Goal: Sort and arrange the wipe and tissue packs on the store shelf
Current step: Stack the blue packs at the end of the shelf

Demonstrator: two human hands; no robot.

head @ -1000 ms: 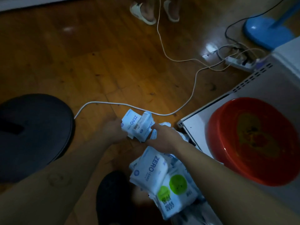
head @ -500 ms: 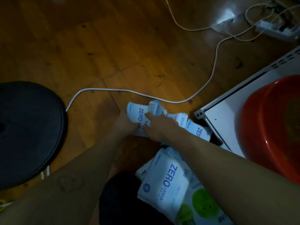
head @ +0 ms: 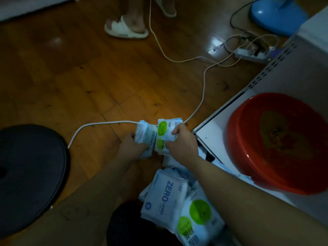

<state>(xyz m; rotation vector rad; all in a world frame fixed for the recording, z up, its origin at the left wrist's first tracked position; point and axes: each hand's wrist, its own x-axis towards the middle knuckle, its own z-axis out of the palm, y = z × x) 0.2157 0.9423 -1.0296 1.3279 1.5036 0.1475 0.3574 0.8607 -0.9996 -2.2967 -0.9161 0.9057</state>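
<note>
Dim, murky, soft picture; glare spots on the floor (head: 58, 71).

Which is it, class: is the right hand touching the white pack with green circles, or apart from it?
Touching. In the head view the right hand curls its fingers round the white pack with green circles.

In left hand (head: 131, 148), white pack (head: 144, 137): "ZERO" in blue capitals down its face; small print beside it too blurred. In right hand (head: 183, 145), green-dot pack (head: 165, 134): dark characters on lower green dot, illegible. In near pile, large white pack (head: 159, 196): big "ZERO", smaller "LEAKS" beside; round blue emblem unreadable. Beside it, lower green-dot pack (head: 197, 221): characters at bottom blurred.
</note>
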